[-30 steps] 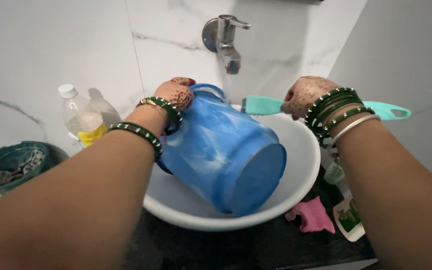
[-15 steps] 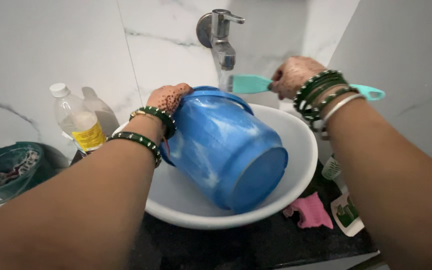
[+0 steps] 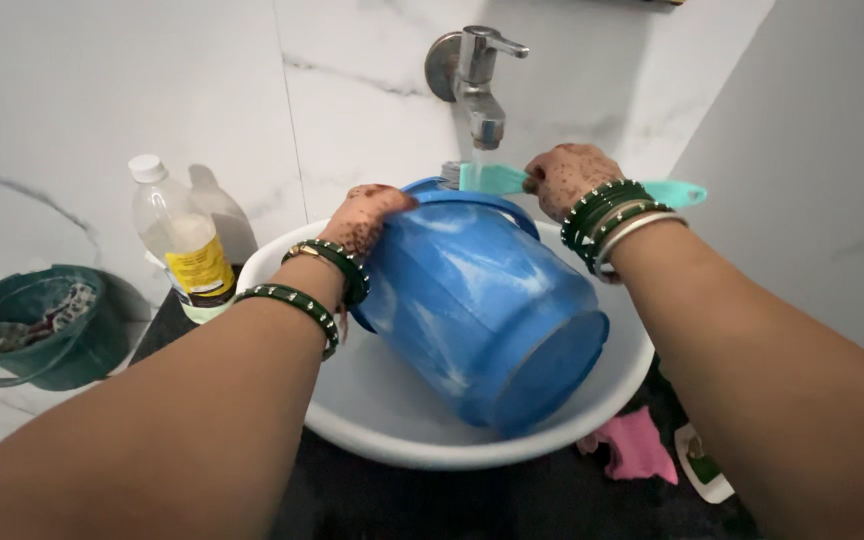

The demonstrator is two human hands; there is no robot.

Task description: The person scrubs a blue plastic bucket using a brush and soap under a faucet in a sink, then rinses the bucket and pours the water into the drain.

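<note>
Two hands work over a white basin (image 3: 352, 400) set on a dark bench (image 3: 512, 500). Lying tilted in the basin is a blue plastic bucket (image 3: 482, 310), its flat bottom turned toward 5 o'clock and its open rim up at 11 o'clock, under the tap. The left hand (image 3: 372, 215) is closed over the bucket's rim at the 10 o'clock side, fingers curled onto the edge, with green bangles on the wrist. The right hand (image 3: 562, 175), at 1 o'clock from the bucket, is wrapped tightly around the handle of a teal brush (image 3: 497, 178); the brush's head sits just above the rim, right below the spout, and the handle's looped end sticks out past the wrist toward 3 o'clock. A chrome tap (image 3: 472, 75) is fixed to the white marble wall (image 3: 152, 80) at 12 o'clock, and a thin stream of water falls from it onto the brush head. At 9 o'clock from the basin stands a clear plastic bottle (image 3: 182, 245) with a white cap and a yellow label, just beside the basin's rim. Farther out at 9 o'clock sits a dark green bucket (image 3: 42, 330) holding some crumpled scraps. At 5 o'clock, on the bench, lie a pink cloth (image 3: 642, 445) and a small white and green sachet (image 3: 707, 465).
</note>
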